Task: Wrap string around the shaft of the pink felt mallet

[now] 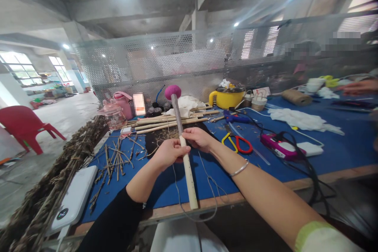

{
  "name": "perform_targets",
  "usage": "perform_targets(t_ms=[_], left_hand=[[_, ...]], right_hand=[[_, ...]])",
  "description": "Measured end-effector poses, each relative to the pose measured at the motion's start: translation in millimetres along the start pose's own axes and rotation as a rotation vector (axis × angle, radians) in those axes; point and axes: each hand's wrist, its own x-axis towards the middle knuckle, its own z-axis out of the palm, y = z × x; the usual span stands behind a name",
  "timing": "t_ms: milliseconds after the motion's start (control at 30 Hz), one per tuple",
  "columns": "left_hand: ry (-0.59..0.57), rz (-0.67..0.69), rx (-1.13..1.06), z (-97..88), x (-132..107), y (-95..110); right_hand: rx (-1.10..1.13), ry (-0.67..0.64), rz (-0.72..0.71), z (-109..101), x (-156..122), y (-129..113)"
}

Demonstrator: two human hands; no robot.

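Gripping a pale wooden stick (189, 183) with both hands, close together and almost touching at its middle. Closed around the shaft with the left hand (168, 153), black sleeve further down that arm; pinched just above with the right hand (198, 138), silver bangle (239, 168) on the wrist. Held tilted over the near part of the blue table (339, 145), lower end out past the table's front edge, upper end capped with a round pink ball (173, 91). Trailing from between the hands, a thin grey string (211, 184), looping down over the table edge. Just right of the hands, scissors (238, 143) with one yellow and one red handle; beyond those, a blue glue gun (234, 117) and a pink device (276, 143) among black cables. Behind the hands, a row of bare wooden rods (165, 123) lying side by side. To the left, loose twigs (115, 157) scattered on the blue, a glass jar (113, 116) with a pink lid, and a white power bank (75, 197) near the corner. Along the left edge, a long bundle of dry branches (59, 173). Further back, a yellow pot (226, 97), a roll of twine (296, 97) and a white cloth (301, 120). At the far right, another person's hand (358, 86), blurred. Off to the left on the floor, a red chair (20, 124).
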Motion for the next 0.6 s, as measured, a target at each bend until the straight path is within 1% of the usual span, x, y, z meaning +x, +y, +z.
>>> perform_targets(t_ms=[133,200,267,300,333,367,433,467,533,600], left_hand=[[-0.129,-0.024,-0.074,-2.9,-3,6],[-0.192,-0.04,-0.099,-3.7,-5,7],[-0.219,-0.059,-0.109,-3.2,-5,7],[-0.201,-0.064,-0.094,-2.2,-4,6],[-0.154,-0.057,-0.06,-0.8,-4,5],[-0.081,-0.032,-0.008,1.0,-3,3],[0.097,0.064,0.114,5.5,-1,-2],[0.167,0.113,0.155,8.1,0,-4],[0.235,0.159,0.155,13.8,1,-7],[0.277,0.149,0.098,19.3,1,-8]], right_hand=[[0.155,-0.129,0.099,-4,-4,-3],[0.166,-0.147,0.122,-5,-5,-3],[0.151,-0.126,0.103,-4,-4,-2],[0.142,-0.107,0.088,-3,-3,-2],[0.131,-0.086,0.075,-3,-2,-1],[0.118,-0.065,0.062,-3,-1,0],[0.09,-0.03,0.034,-2,1,1],[0.072,-0.018,0.022,-2,1,1],[0.034,-0.004,0.002,0,1,0],[-0.008,0.004,-0.013,5,1,-2]])
